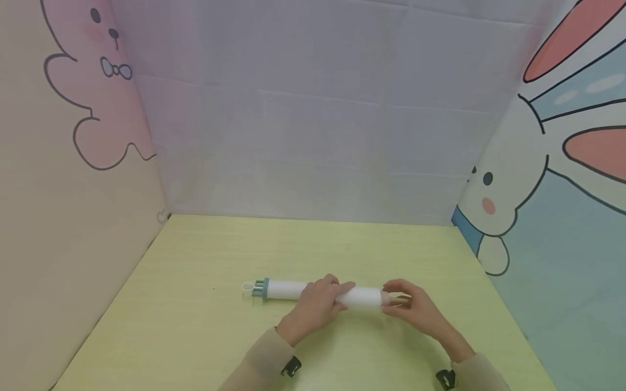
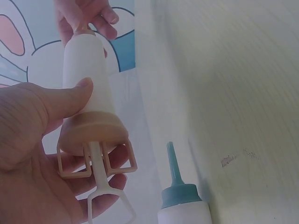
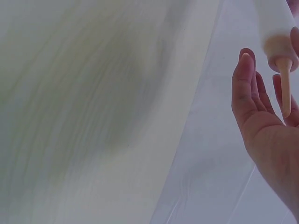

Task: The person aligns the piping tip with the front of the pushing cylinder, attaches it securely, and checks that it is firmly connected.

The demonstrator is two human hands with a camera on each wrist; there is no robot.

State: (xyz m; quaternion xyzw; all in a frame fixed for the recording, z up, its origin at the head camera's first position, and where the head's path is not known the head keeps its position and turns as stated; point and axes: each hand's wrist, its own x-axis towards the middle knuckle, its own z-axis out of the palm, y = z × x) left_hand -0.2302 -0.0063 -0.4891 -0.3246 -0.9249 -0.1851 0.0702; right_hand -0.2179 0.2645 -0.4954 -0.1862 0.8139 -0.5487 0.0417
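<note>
My left hand grips a white-barrelled syringe, its thumb along the barrel. In the left wrist view the syringe's beige collar has finger loops and a pale plunger handle. Its beige nozzle points right, between the spread fingers of my right hand. In the right wrist view the thumb stands apart from the syringe; whether another finger touches the collar, I cannot tell. A second syringe, with a teal loop end, lies left of the left hand. Its teal nozzle shows in the left wrist view; the left hand hides it in the head view.
The pale yellow table carries both hands' work. A white sheet hangs at the back. Side panels with a pink cartoon animal and a white rabbit border the table left and right.
</note>
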